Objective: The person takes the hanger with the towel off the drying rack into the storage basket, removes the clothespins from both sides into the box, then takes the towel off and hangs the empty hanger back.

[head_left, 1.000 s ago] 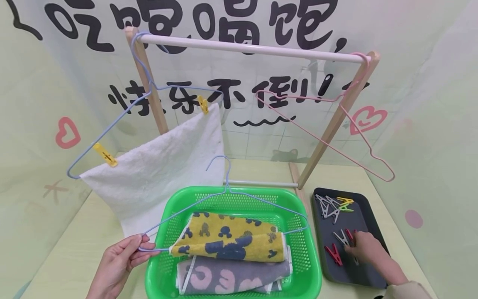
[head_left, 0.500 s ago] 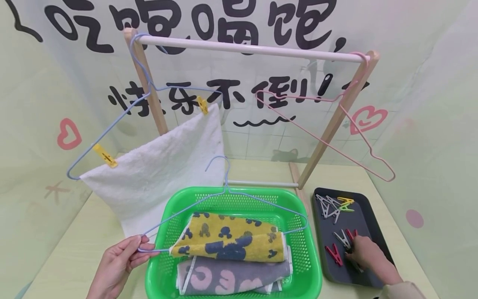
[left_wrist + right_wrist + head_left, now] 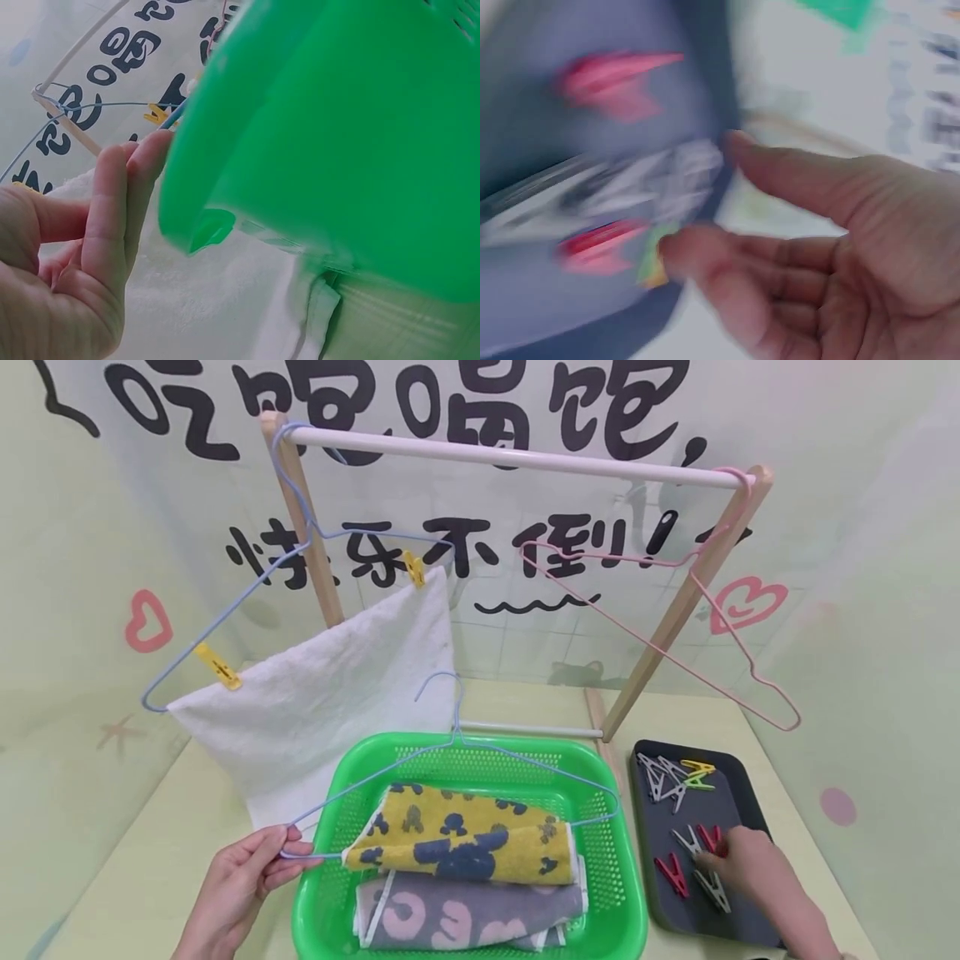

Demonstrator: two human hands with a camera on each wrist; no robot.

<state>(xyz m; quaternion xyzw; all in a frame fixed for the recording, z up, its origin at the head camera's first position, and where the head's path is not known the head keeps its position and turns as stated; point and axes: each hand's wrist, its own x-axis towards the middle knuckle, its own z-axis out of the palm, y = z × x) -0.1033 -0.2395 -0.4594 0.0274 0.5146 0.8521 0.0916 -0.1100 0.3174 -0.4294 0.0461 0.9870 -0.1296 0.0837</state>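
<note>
Head view: the left hand pinches the blue hanger at its eight-o'clock corner, the yellow towel draped on its bar over the basket; at four o'clock, the right hand, fingers parted, holds nothing over the tray. Advisable: a level hanger, one clip pinched squarely by its handles.
</note>
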